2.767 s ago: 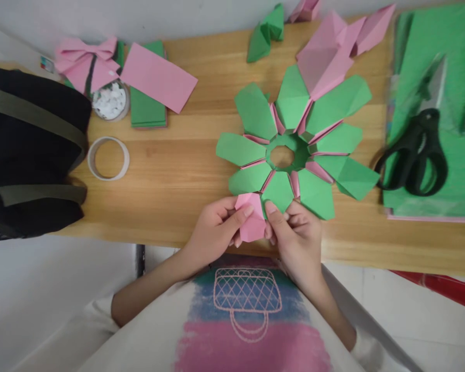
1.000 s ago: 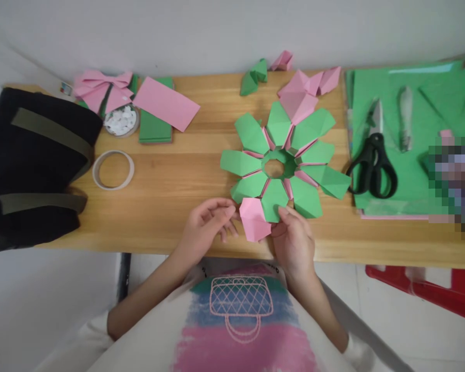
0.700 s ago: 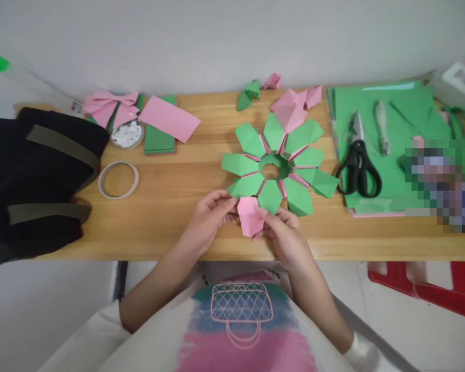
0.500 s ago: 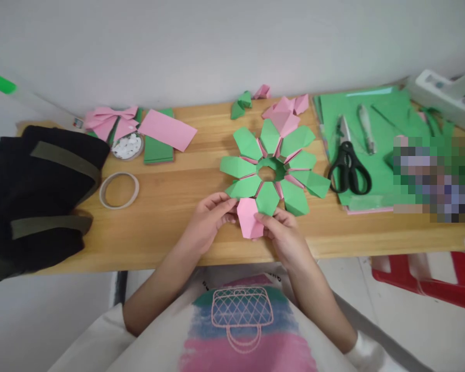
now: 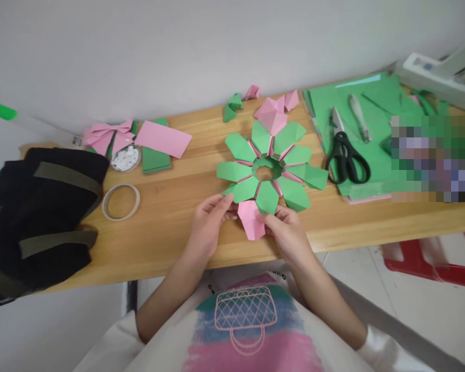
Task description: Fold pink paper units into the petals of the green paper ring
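Observation:
A ring of folded green paper petals (image 5: 269, 168) with pink slivers between them lies flat on the wooden table (image 5: 170, 227). At its near edge sits a folded pink paper piece (image 5: 251, 219), pushed against the ring between two green petals. My right hand (image 5: 287, 232) pinches the pink piece's right side. My left hand (image 5: 209, 219) touches its left edge and the neighbouring green petal with its fingertips.
Black scissors (image 5: 344, 160) lie on a stack of green sheets (image 5: 372, 113) at the right. Loose pink folded pieces (image 5: 273, 111) sit behind the ring. A tape roll (image 5: 121, 201), a small dish (image 5: 126, 157), a pink bow (image 5: 104, 135) and a black bag (image 5: 34, 217) are at the left.
The view has pulled back and tilted, showing more wall and table. My hands brought the pink piece from in front of me up against the ring's near edge.

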{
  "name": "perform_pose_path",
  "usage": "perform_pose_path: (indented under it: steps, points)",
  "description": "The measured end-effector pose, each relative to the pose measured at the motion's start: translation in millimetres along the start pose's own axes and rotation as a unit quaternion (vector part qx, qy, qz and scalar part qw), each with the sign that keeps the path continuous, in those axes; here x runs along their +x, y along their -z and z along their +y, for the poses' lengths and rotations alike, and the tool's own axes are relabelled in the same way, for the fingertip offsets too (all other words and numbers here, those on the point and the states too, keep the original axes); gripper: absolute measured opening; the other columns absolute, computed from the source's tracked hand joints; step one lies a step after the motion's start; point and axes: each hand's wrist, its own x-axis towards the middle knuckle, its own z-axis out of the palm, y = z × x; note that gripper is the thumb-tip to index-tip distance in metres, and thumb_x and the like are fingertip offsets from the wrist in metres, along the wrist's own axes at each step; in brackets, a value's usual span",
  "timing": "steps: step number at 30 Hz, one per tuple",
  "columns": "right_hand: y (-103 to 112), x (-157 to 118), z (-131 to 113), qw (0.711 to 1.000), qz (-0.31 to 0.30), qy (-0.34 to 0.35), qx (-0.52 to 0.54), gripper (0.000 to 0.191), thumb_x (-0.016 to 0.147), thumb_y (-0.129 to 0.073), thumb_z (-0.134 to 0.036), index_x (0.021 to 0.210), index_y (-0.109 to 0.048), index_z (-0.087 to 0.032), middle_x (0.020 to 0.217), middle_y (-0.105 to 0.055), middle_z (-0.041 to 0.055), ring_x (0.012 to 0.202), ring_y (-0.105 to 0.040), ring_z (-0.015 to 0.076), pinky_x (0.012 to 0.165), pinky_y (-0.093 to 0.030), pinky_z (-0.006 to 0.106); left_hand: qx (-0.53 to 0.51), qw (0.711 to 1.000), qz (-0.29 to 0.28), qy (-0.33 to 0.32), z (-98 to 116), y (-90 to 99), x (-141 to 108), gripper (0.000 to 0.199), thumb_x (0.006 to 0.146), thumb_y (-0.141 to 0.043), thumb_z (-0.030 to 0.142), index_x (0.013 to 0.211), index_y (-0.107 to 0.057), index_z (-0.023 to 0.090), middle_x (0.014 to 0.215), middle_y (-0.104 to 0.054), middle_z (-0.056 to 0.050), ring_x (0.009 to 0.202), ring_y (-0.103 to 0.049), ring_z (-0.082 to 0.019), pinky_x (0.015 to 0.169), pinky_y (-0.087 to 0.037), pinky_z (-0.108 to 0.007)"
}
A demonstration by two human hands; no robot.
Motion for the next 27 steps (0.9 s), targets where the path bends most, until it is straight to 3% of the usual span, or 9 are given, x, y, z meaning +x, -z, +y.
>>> perform_pose_path:
  steps: [5,8,10,13,18,27]
  points:
    - [4,-3,0,1.000,-0.004,0.002,-0.031,0.015,0.053,-0.068,-0.027,0.048,-0.056,-0.019,0.042,-0.055,-0.0045,0.038,-0.048,0.0095,0.038,-0.039,0.021,-0.014,1.000,-0.015,0.014,3,-1.2,4,0.027,0.062,-0.081,0.035,0.071,-0.065,0.015,0.062,-0.066,0.001,0.058,-0.061,-0.010,0.054,-0.049,-0.019]
    - [11,-13,-4,0.999,0.021,-0.007,-0.027,0.019,0.056,-0.071,-0.031,0.052,-0.058,-0.019,0.047,-0.057,-0.0031,0.043,-0.051,0.0100,0.042,-0.040,0.022,0.010,0.997,-0.046,0.059,8,-0.5,1,0.026,0.058,-0.081,0.030,0.065,-0.062,0.015,0.058,-0.064,0.001,0.053,-0.059,-0.009,0.053,-0.049,-0.021]
    - [19,-22,-9,0.998,0.014,-0.062,0.001,0.023,0.060,-0.074,-0.039,0.062,-0.064,-0.018,0.058,-0.065,0.0005,0.052,-0.059,0.0137,0.047,-0.046,0.024,0.035,0.989,-0.094,0.106,10,-0.3,-4,0.024,0.058,-0.080,0.028,0.065,-0.063,0.014,0.060,-0.066,0.000,0.052,-0.060,-0.011,0.053,-0.049,-0.022]
    - [34,-37,-17,0.986,-0.046,-0.159,0.007,0.031,0.060,-0.078,-0.043,0.077,-0.070,-0.018,0.070,-0.071,0.0044,0.059,-0.067,0.0186,0.051,-0.052,0.028,0.064,0.973,-0.163,0.152,8,-0.3,-14,0.020,0.060,-0.078,0.023,0.072,-0.064,0.015,0.066,-0.069,-0.001,0.058,-0.064,-0.013,0.053,-0.049,-0.023]
    - [48,-49,-28,0.973,-0.084,-0.202,-0.074,0.028,0.056,-0.083,-0.031,0.077,-0.070,-0.018,0.070,-0.072,0.0034,0.059,-0.067,0.0154,0.051,-0.052,0.023,0.116,0.945,-0.240,0.187,2,0.8,-29,0.010,0.070,-0.069,0.021,0.076,-0.064,0.016,0.069,-0.068,0.000,0.063,-0.064,-0.014,0.058,-0.052,-0.025]
    - [49,-53,-31,0.971,-0.052,-0.195,-0.129,0.014,0.058,-0.080,-0.028,0.059,-0.069,-0.019,0.052,-0.064,-0.0001,0.050,-0.061,0.0115,0.052,-0.053,0.024,0.122,0.935,-0.252,0.217,4,4.6,-32,0.005,0.071,-0.064,0.020,0.075,-0.063,0.017,0.067,-0.066,0.000,0.062,-0.063,-0.013,0.058,-0.051,-0.025]
